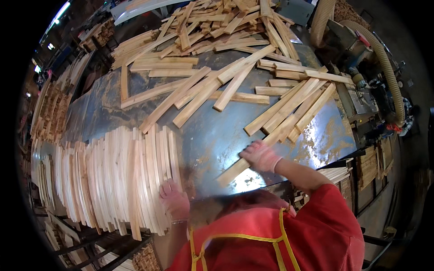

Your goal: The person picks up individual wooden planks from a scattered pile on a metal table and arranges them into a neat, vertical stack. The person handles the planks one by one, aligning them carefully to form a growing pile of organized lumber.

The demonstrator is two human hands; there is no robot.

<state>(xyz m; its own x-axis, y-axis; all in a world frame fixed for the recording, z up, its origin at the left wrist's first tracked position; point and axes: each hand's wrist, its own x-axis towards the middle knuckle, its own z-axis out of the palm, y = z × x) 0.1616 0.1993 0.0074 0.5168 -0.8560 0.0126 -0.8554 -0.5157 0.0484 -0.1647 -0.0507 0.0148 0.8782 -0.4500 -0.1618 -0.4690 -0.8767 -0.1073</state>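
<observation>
My right hand (261,156), in a pale pinkish glove, grips a wooden slat (233,172) that slants over the near part of the metal table (203,151). The far end of this slat runs up among several loose slats (289,110) on the right. Against the right side of a tight row of slats (108,176), my left hand (174,199) lies with its fingers stretched out. It wears the same kind of glove. The slats in that row stand side by side, their near ends reaching the table's front edge.
A large heap of loose slats (226,31) covers the table's far side, with others strewn toward the middle. Sawdust clings to the tabletop. At the right stands a machine with a ribbed hose (392,67). Stacked wood (53,108) lines the left.
</observation>
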